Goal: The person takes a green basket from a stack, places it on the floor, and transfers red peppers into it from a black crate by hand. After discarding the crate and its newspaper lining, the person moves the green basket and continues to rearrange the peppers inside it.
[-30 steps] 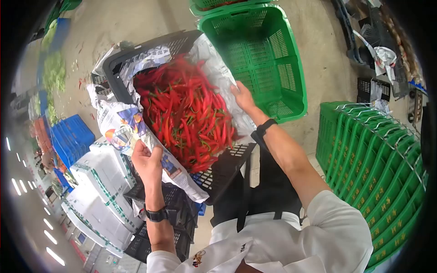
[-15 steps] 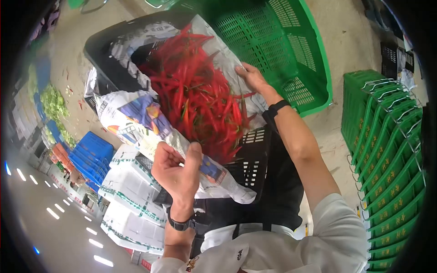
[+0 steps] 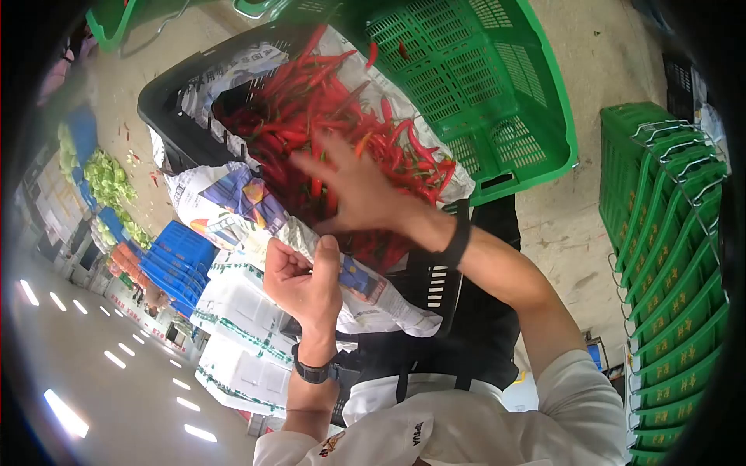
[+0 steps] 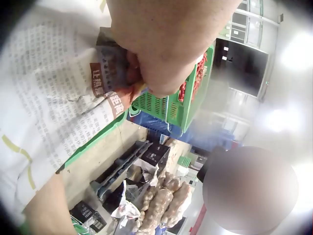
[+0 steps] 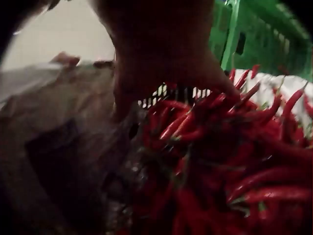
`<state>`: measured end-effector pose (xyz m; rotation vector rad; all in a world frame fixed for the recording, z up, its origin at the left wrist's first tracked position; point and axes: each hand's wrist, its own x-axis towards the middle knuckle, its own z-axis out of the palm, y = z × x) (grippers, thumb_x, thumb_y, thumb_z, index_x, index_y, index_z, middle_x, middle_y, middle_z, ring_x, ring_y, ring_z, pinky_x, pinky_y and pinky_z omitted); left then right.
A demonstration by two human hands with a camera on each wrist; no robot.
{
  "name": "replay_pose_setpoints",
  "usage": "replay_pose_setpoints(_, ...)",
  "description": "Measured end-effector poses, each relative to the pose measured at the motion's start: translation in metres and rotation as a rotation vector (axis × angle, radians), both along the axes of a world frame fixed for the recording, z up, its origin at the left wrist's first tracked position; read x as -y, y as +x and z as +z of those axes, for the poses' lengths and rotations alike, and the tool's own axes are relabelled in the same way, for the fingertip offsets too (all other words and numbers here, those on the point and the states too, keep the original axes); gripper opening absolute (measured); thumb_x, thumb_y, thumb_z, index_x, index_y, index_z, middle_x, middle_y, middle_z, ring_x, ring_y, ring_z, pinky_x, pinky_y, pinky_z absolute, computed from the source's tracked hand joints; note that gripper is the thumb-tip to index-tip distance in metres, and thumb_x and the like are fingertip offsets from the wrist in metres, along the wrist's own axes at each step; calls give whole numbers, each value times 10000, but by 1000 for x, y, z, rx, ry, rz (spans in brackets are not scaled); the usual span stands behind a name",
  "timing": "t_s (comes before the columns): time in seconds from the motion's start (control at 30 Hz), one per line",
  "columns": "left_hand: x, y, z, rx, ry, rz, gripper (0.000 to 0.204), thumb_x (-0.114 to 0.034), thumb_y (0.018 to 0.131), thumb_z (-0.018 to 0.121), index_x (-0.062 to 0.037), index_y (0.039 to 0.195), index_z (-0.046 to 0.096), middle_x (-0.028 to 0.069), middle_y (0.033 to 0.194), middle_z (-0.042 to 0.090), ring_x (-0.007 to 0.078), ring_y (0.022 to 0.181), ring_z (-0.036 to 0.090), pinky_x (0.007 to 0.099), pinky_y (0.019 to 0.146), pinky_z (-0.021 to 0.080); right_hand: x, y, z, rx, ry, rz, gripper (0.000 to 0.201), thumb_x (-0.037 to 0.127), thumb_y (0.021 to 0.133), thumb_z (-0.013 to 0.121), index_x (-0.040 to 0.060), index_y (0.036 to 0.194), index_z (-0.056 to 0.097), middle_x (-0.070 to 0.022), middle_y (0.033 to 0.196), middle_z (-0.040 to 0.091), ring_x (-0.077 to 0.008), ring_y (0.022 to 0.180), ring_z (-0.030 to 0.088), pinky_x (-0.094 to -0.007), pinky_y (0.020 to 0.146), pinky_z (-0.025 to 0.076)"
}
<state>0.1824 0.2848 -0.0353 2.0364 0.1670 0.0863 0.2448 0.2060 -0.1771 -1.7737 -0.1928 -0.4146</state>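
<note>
Red chilli peppers [image 3: 272,140], some with green stems, fill a black crate [image 3: 167,109] lined with newspaper. My left hand [image 3: 307,291] pinches the near left edge of the newspaper [image 3: 221,194], thumb on top; the left wrist view shows this printed sheet [image 4: 54,78] up close. Over the middle of the pile, my right hand [image 3: 357,190] is spread with straight fingers, blurred, its fingertips among the peppers. Darker chillies [image 5: 269,193] lie under that hand in the right wrist view. The crate leans against the green basket [image 3: 536,101], and a few chillies show past the paper's right edge.
Stacked green crates [image 3: 668,256] stand on the right. White foam boxes [image 3: 241,342] and blue crates [image 3: 183,260] are at the left, with leafy greens [image 3: 109,182] beyond. The left wrist view shows bagged goods [image 4: 161,205] and a person [image 4: 249,191].
My right hand has left the right paper edge and swung left over the peppers. The crate has shifted and tilted towards the green basket, and peppers have slid right. My left hand keeps its paper edge.
</note>
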Motion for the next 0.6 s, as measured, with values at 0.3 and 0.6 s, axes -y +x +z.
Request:
replay_pose_setpoints(0.3, 2, 32, 12, -10, -20, 24, 264, 53, 785, 652, -68, 725, 425, -26, 624, 490, 21, 526, 448, 169, 483, 341, 42, 37, -57, -254, 58, 130, 604, 208, 602, 790, 234, 1167, 579, -98, 1375, 426, -332, 1221, 460, -415, 902, 500)
replay_pose_setpoints(0.6, -5, 49, 17, 19, 14, -37, 246, 41, 786, 653, -64, 730, 438, -7, 637, 524, 31, 525, 460, 178, 486, 354, 86, 75, -99, -510, 930, 108, 385, 3, 681, 721, 74, 1049, 634, -65, 971, 637, -145, 873, 603, -282, 760, 507)
